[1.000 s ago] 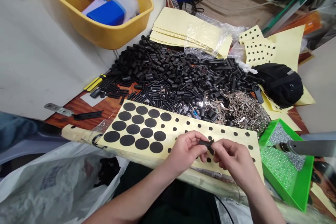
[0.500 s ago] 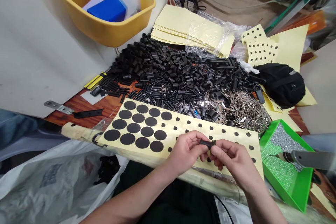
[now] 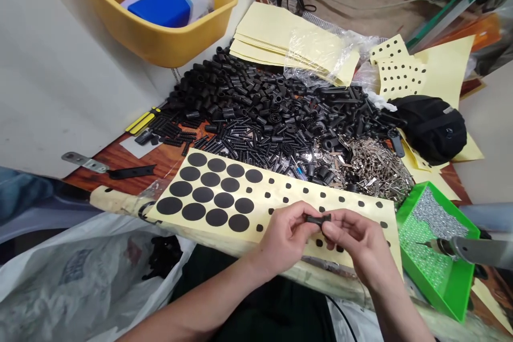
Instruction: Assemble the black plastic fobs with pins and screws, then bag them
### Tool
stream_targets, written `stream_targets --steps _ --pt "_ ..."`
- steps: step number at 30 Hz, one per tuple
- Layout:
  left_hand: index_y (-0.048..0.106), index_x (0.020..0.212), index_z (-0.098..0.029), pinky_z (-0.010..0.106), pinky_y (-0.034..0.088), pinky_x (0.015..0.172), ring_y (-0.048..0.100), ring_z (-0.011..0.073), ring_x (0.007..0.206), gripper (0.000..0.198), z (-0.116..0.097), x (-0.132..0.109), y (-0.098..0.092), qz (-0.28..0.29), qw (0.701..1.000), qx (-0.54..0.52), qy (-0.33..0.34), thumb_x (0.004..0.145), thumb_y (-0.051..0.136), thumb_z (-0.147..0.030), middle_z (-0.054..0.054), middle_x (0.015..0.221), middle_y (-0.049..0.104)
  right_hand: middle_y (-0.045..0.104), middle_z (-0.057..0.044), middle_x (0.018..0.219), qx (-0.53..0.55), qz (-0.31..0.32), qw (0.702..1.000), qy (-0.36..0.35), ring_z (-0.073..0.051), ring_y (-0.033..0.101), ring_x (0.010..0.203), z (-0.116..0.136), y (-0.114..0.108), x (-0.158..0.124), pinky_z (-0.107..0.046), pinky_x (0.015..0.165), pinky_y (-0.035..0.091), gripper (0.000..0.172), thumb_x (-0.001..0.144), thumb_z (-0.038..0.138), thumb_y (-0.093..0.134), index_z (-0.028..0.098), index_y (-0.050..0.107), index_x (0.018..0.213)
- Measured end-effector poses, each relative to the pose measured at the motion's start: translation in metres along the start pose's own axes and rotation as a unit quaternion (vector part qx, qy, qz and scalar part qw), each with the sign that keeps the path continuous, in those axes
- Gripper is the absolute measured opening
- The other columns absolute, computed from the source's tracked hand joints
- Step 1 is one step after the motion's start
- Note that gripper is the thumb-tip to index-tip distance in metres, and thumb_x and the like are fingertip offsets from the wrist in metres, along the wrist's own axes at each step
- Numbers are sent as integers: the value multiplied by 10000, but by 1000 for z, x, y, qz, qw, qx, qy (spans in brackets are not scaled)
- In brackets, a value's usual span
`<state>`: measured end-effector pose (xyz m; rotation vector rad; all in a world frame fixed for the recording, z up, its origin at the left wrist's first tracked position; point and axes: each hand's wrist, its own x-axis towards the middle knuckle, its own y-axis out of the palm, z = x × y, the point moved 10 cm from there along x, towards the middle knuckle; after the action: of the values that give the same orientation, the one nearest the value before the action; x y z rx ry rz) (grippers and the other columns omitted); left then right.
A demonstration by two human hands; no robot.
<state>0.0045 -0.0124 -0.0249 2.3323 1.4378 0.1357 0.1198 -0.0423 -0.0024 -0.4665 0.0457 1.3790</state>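
Between my two hands is a small black cylindrical plastic part (image 3: 318,219), held level. My left hand (image 3: 286,235) pinches its left end with thumb and fingers. The thumb and forefinger of my right hand (image 3: 355,235) close on its right end; the other fingers curl beneath. Both hands are just above a pale yellow sticker sheet (image 3: 276,197). Large black round stickers (image 3: 203,194) cover the sheet's left side, and small black dots (image 3: 305,191) run across its middle and right. My fingers hide part of the black piece.
Behind the sheet lies a heap of black plastic parts (image 3: 256,96), with metal clips (image 3: 372,168) to its right. A green tray (image 3: 452,294) of small metal pieces stands at right, an electric screwdriver (image 3: 476,250) over it. A yellow basin (image 3: 160,48) is at upper left, a black pouch (image 3: 428,128) at right.
My hands stay together on the black part, which has turned slightly to lie more level. My right fingers have shifted a little around its end. The camera view has moved slightly.
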Motion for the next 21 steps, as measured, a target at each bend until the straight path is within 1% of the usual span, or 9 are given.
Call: stream_targets --steps 3,5,8,10,12,13,15,17,21 --pt "623 827 -142 208 432 543 526 95 561 91 -2 0 -1 -3 1000 3 -2 752 572 -144 -8 639 589 578 -4 543 46 37 998 24 -116 545 471 -6 4 2 -248 493 491 354 706 478 718 136 629 699" --pt "602 803 -138 206 422 492 498 84 492 78 4 1 1 8 998 -43 -41 743 591 -187 -18 588 576 625 -26 640 25 53 998 -5 -141 601 564 1 3 0 -271 566 529 333 754 462 686 142 643 832" --pt "564 796 -139 198 402 421 493 84 427 159 14 3 4 25 989 -114 -95 755 611 -285 -15 533 577 679 -87 946 -78 24 989 -125 -194 659 792 26 -8 -6 -336 721 567 437 770 406 696 187 593 1134" --pt "551 801 -142 185 385 385 515 94 417 215 18 4 4 28 983 -139 -115 762 623 -340 -16 518 573 644 -106 1110 -182 -12 954 -237 -224 642 944 46 -10 -16 -374 816 554 478 769 324 712 231 566 1215" --pt "541 784 -143 178 373 357 520 96 402 256 21 4 6 40 980 -149 -125 763 637 -379 -22 511 558 643 -96 1117 -257 -21 910 -326 -232 622 1011 59 -2 -25 -389 858 540 391 809 231 665 256 591 1192" --pt "536 767 -142 178 374 352 519 95 398 278 21 3 8 52 979 -151 -126 770 636 -401 -20 515 555 655 -90 1085 -272 -18 896 -352 -230 624 1012 63 2 -28 -388 856 541 349 830 198 631 259 604 1172" --pt "527 748 -142 183 393 368 534 97 424 327 20 3 13 73 976 -163 -124 787 621 -453 -9 547 562 675 -82 999 -276 -21 887 -369 -220 644 954 66 7 -29 -368 814 555 299 847 174 601 245 619 1136" --pt "536 775 -139 194 427 416 571 112 496 361 19 1 17 90 972 -176 -123 792 614 -491 5 596 577 680 -78 933 -271 -37 891 -362 -208 656 864 68 6 -28 -344 747 565 267 834 193 630 224 628 1100" --pt "576 895 -124 207 448 465 583 120 549 365 19 -1 22 118 973 -156 -126 776 652 -461 4 637 576 682 -64 848 -273 -32 901 -337 -189 642 739 71 3 -25 -327 666 558 251 804 232 681 220 645 1052"
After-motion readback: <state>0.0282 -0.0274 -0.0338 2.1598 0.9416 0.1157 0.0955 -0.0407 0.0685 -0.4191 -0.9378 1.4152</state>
